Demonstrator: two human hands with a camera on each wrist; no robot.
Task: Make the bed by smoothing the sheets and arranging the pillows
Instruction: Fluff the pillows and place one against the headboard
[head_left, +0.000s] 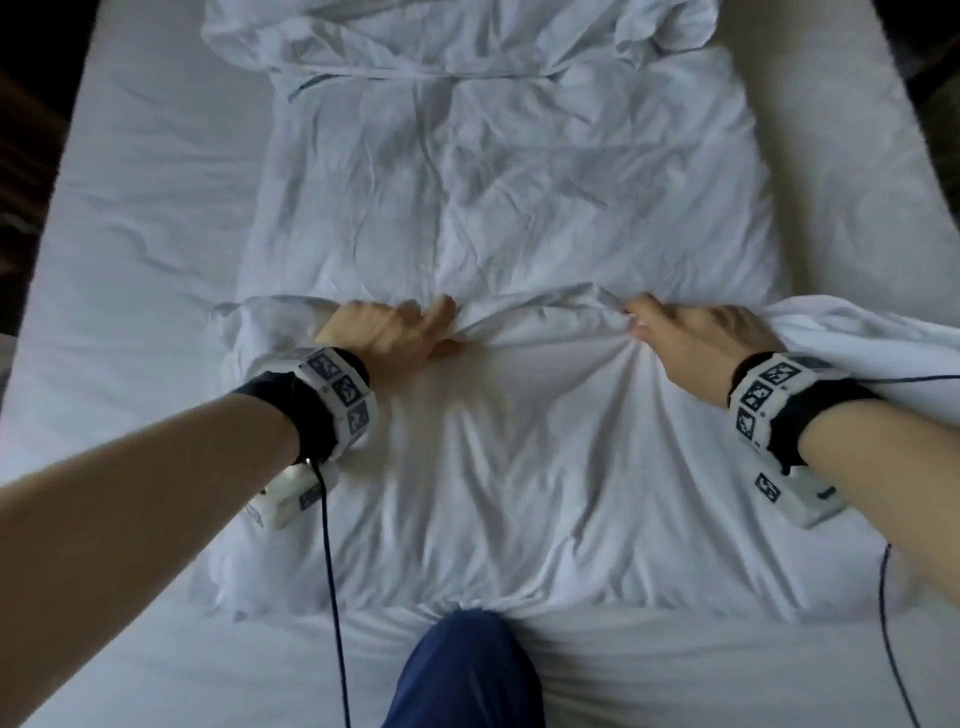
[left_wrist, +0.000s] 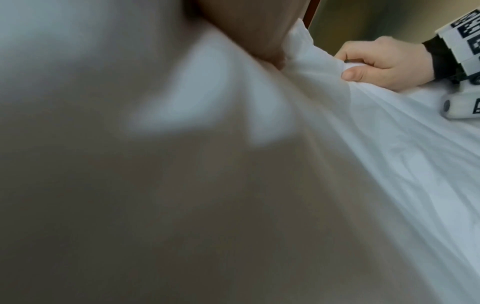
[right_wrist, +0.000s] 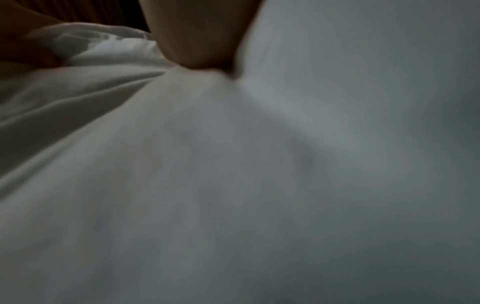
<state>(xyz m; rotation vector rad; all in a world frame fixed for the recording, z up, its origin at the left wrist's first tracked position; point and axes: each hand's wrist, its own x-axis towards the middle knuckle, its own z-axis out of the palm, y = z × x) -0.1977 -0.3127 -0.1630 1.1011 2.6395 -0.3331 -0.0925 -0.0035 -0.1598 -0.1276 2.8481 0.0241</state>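
Observation:
A white pillow (head_left: 493, 467) in a loose case lies across the near middle of the bed. Its far edge is bunched into folds. My left hand (head_left: 395, 332) pinches that edge left of centre, fingers curled into the cloth. My right hand (head_left: 685, 338) grips the same edge further right; in the left wrist view my right hand (left_wrist: 381, 63) shows thumb and fingers clamped on a fold of the cloth (left_wrist: 363, 123). A crumpled white top sheet (head_left: 498, 182) runs up the bed beyond the pillow. The right wrist view shows blurred white fabric (right_wrist: 233, 185) close up.
The white fitted sheet (head_left: 145, 218) covers the mattress, with wrinkles on the left. More rumpled bedding (head_left: 441, 36) is heaped at the far end. A loose fold of cloth (head_left: 872, 332) lies over my right wrist. My knee in blue trousers (head_left: 462, 670) rests on the near edge.

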